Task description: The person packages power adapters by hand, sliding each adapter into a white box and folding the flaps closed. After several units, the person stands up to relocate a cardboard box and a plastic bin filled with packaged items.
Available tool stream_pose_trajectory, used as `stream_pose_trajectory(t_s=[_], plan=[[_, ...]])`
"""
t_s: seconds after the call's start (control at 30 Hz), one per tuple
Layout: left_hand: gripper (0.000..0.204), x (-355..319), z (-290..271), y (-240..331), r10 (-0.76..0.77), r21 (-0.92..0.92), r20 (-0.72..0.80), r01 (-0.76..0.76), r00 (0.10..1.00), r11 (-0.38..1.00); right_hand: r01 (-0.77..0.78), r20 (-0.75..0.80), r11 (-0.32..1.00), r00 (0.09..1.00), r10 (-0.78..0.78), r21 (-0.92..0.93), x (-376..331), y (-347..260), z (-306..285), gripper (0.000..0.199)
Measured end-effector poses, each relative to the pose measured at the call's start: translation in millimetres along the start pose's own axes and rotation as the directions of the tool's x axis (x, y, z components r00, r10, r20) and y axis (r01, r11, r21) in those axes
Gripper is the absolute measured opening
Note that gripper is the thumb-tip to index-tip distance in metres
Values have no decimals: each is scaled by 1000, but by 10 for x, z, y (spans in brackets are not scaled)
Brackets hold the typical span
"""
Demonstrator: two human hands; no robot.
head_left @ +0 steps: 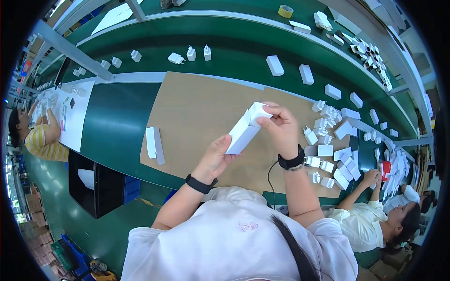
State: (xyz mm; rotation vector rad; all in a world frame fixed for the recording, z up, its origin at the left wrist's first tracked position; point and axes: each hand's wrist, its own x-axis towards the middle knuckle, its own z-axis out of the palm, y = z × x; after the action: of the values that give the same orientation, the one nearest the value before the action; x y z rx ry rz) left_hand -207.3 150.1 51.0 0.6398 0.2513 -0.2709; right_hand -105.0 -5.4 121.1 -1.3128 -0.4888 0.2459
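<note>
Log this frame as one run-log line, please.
left hand: holds white carton lower end | right hand: fingers at carton top flap | site: cardboard sheet | nearby: white chargers

We see a long green conveyor belt (234,47) edged by grey metal rails (61,47). A brown cardboard sheet (201,117) covers our bench, and the floor (56,206) below looks green, perhaps glossy.

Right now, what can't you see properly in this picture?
Head view only:
- Inside the small white box: its walls, the left hand and the right hand hide it.
- Whether its top flap is shut: the right hand's fingers cover it.
- White chargers on the green belt: too small for detail.
- Roll of tape: small, bent by the lens.
</note>
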Motion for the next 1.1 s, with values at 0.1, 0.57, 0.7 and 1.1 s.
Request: stream_pose_trajectory(t_s=[0.1,0.57,0.7,1.1], plan=[[50,-24,73,-26,-17,-119,48,23,999,993,286,273,650,954,-124,-704,-21,161,-238,32],[60,-125,463,-75,274,677,-4,-199,962,708,-240,-85,970,968,238,-20,-477,266,151,26],[63,-89,363,-41,283,795,237,-353,929,493,-327,31,938,943,332,-112,-461,311,54,24],[67,-239,297,-46,42,597,135,-115,990,794,-224,-16,948,974,226,-228,-460,132,5,26]])
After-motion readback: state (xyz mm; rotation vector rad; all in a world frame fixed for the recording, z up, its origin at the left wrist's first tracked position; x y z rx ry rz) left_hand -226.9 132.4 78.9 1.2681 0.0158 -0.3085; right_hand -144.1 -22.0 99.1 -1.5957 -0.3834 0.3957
